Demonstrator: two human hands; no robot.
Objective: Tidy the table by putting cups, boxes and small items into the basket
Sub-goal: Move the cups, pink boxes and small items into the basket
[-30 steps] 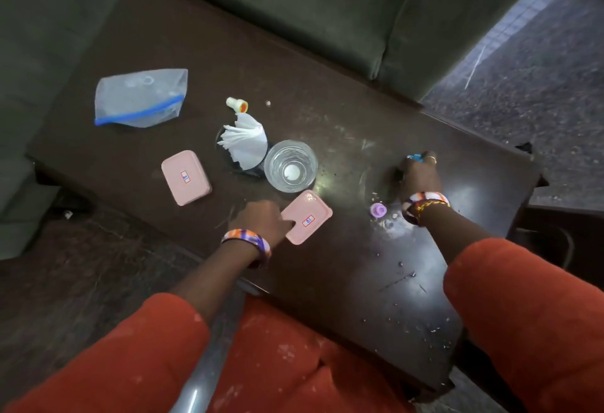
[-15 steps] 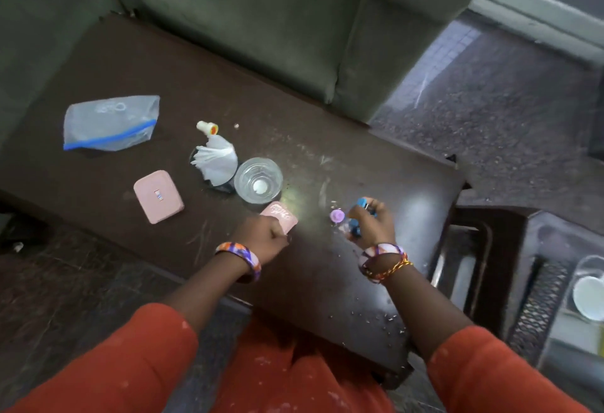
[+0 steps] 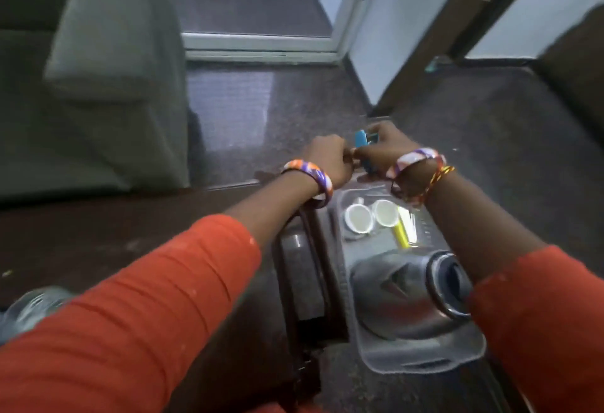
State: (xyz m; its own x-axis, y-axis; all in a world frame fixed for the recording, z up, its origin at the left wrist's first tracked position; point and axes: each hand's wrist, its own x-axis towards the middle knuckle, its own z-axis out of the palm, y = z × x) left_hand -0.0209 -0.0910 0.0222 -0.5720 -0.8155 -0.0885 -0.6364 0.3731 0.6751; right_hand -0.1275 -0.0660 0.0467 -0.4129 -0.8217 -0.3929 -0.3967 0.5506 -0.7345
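Both my hands are held together in the air above the far end of a clear plastic basket (image 3: 421, 358). My right hand (image 3: 385, 147) grips small blue items (image 3: 361, 139). My left hand (image 3: 327, 159) is curled in a fist right beside it. The back of that hand hides whatever it holds, and no pink box shows. In the basket lie two white round lids (image 3: 358, 218), a yellow stick (image 3: 401, 236) and a steel flask (image 3: 405, 285) on its side.
The dark table (image 3: 108, 236) runs off to the left, with a blurred glass cup (image 3: 29, 308) at its near left. The basket sits on a lower dark stand to the right. A grey sofa arm (image 3: 111, 52) stands behind the table, and a doorway lies ahead.
My view swung right from the table to the basket. My left hand lifted the pink box and my right hand the blue items. Both hands moved right and came together over the basket.
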